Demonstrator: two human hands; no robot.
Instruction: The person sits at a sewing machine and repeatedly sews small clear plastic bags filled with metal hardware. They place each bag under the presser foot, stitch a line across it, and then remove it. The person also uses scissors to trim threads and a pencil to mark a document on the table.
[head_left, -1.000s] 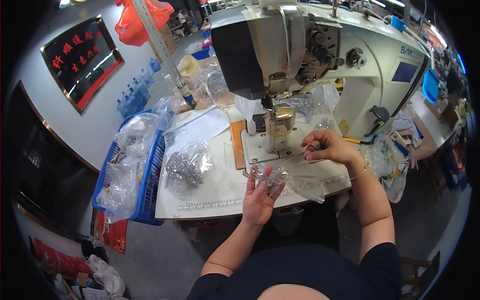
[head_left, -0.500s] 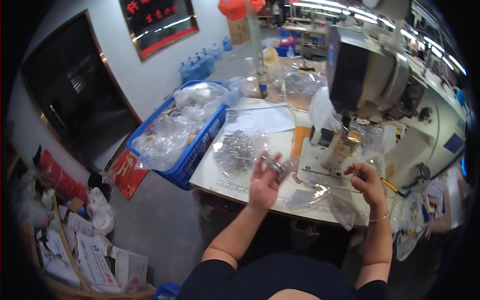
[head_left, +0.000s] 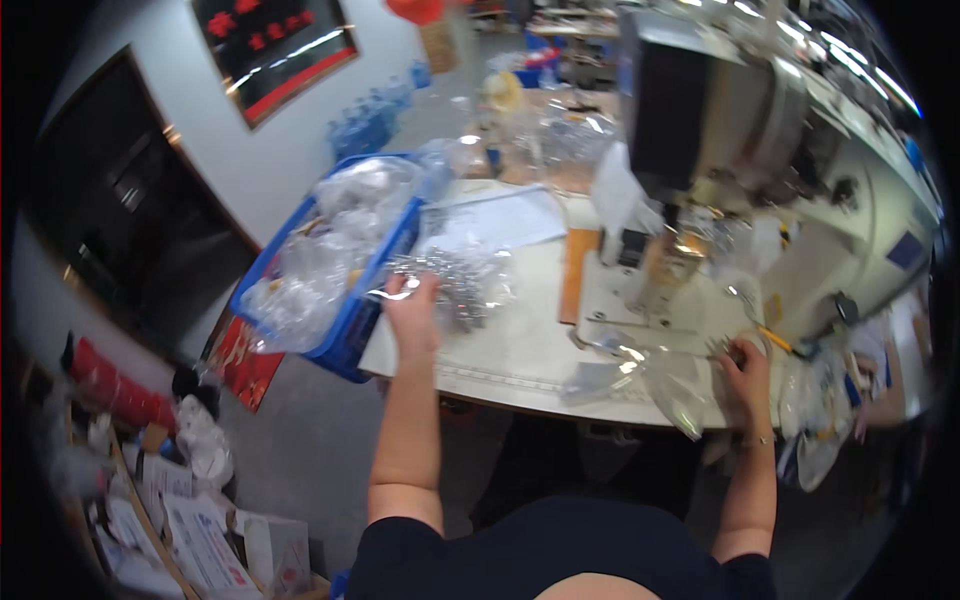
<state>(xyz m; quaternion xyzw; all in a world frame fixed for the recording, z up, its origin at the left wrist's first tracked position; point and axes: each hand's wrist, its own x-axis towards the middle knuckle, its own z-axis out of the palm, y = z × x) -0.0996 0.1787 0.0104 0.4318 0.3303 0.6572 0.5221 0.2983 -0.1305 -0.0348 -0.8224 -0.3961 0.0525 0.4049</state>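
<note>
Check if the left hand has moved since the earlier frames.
Yes. The left hand has moved left, away from the sewing machine, to the clear bag of silvery pieces.

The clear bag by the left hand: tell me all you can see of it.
The clear bag looks like crinkled, shiny plastic. It lies spread on the white table, beside the blue basket, with a heap of small silvery, metallic-looking pieces in or on it. The left hand is at its left side; blur hides whether it grips.
</note>
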